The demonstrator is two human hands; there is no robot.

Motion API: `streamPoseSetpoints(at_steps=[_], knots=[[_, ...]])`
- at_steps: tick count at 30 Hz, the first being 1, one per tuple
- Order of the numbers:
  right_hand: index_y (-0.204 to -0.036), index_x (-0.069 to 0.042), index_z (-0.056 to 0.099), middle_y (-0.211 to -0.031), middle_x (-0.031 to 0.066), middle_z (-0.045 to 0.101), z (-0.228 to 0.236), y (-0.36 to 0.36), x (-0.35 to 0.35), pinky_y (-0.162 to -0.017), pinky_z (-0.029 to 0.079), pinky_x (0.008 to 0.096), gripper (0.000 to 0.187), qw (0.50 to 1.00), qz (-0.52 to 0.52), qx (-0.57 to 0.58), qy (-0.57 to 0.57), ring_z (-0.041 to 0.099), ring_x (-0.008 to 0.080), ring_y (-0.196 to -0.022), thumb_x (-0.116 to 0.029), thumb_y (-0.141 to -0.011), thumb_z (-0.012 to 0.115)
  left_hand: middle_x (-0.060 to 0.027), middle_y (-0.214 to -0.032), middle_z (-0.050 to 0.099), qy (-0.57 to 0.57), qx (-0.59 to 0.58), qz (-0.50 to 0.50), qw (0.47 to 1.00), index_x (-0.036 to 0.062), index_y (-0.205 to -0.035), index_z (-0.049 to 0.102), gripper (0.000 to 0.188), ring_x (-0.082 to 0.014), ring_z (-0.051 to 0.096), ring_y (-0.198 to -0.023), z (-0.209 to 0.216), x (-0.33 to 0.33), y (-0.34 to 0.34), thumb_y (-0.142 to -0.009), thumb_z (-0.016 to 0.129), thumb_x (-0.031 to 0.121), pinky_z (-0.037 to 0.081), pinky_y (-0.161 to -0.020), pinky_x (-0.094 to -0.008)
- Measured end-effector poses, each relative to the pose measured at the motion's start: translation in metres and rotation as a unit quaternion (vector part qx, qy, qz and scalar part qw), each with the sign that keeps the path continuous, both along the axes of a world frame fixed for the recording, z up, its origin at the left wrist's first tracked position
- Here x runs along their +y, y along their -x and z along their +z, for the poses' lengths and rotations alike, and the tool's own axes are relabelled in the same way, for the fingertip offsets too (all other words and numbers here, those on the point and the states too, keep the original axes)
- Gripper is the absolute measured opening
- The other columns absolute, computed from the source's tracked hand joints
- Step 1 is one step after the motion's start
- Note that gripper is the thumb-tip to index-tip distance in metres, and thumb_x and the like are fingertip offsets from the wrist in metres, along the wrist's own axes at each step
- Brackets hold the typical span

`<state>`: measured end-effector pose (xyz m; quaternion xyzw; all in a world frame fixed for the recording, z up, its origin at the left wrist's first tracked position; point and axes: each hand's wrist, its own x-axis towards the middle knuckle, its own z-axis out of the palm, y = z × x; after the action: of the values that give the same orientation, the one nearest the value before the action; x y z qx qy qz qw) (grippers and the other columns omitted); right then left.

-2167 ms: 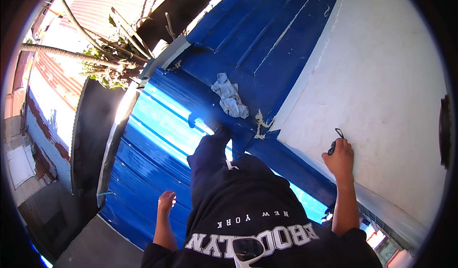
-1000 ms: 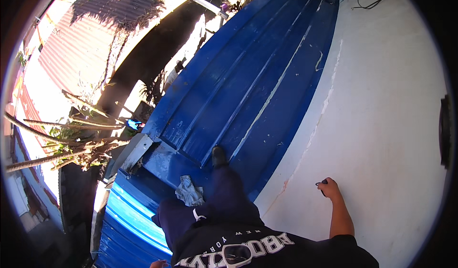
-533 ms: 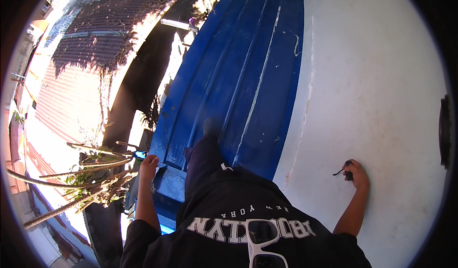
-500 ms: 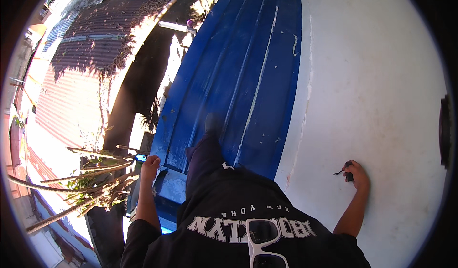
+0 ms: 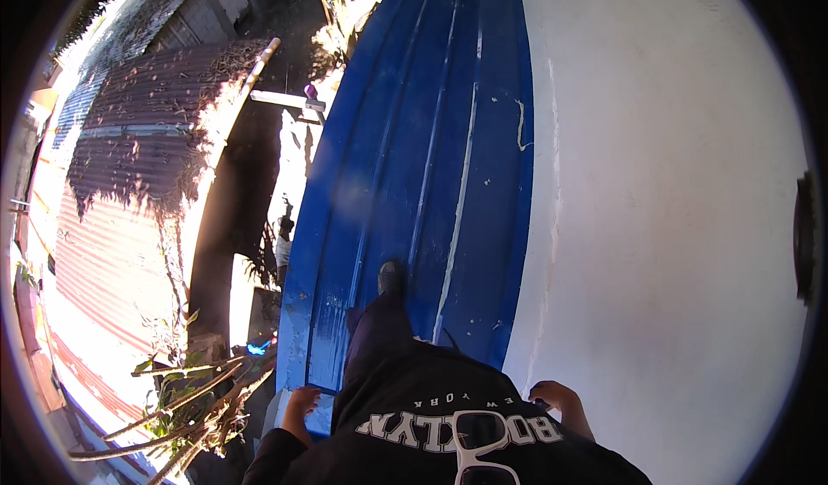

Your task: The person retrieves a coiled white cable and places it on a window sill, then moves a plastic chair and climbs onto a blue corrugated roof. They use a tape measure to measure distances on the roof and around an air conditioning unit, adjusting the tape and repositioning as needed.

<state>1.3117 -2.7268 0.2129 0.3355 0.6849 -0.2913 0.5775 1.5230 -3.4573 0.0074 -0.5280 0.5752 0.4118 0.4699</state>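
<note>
My left hand [image 5: 302, 401] grips the lower edge of the ribbed blue-painted metal roof [image 5: 414, 166], fingers curled over its rim, and that roof runs up the middle of my view from just above my chest to the top. My right hand [image 5: 556, 396] rests low beside the smooth white plastered wall [image 5: 673, 192] bordering the roof's right side, fingers bent, though I cannot tell whether they hold anything. My dark shoe [image 5: 391, 276] stands on the blue sheets, white sunglasses [image 5: 474, 450] hang at my dark printed shirt [image 5: 431, 416], and rusty corrugated roofing [image 5: 129, 183] lies well off left.
</note>
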Motion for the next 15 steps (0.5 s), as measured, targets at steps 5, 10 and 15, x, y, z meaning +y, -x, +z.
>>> streamPoseSetpoints(at_steps=[5, 10, 15], knots=[[-0.104, -0.003, 0.07, -0.081, 0.0066, 0.064, -0.011, 0.107, -0.014, -0.059, 0.056, 0.0363, 0.022, 0.958, -0.249, 0.131, 0.048, 0.063, 0.0179, -0.07, -0.015, -0.086, 0.072, -0.0128, -0.097, 0.075, 0.159, 0.3, -0.535, 0.774, 0.008, -0.107, 0.076, 0.022, -0.0297, 0.075, -0.091, 0.035, -0.12, 0.297, -0.093, 0.073, 0.025, 0.059, -0.078, -0.043], [-0.122, -0.006, 0.065, -0.089, 0.008, 0.064, 0.002, 0.191, -0.016, -0.058, 0.056, 0.0385, 0.041, 0.956, -0.239, 0.171, -0.018, 0.062, 0.0184, -0.07, -0.012, -0.082, 0.074, -0.0176, -0.105, 0.078, 0.262, 0.426, -0.259, 0.827, 0.0052, -0.112, 0.078, 0.033, -0.0305, 0.076, -0.101, 0.16, -0.108, 0.62, -0.092, 0.076, 0.031, 0.058, -0.089, -0.0396], [-0.14, -0.008, 0.059, -0.097, 0.0075, 0.064, 0.042, 0.381, -0.062, -0.059, 0.056, 0.0377, 0.061, 0.894, -0.305, 0.309, 0.112, 0.062, 0.019, -0.07, 0.0, -0.08, 0.067, -0.0164, -0.101, 0.079, 0.206, 0.53, -0.204, 0.797, 0.0044, -0.114, 0.076, 0.031, -0.0288, 0.077, -0.097, 0.201, -0.019, 0.806, -0.094, 0.075, 0.028, 0.058, -0.087, -0.0391]])
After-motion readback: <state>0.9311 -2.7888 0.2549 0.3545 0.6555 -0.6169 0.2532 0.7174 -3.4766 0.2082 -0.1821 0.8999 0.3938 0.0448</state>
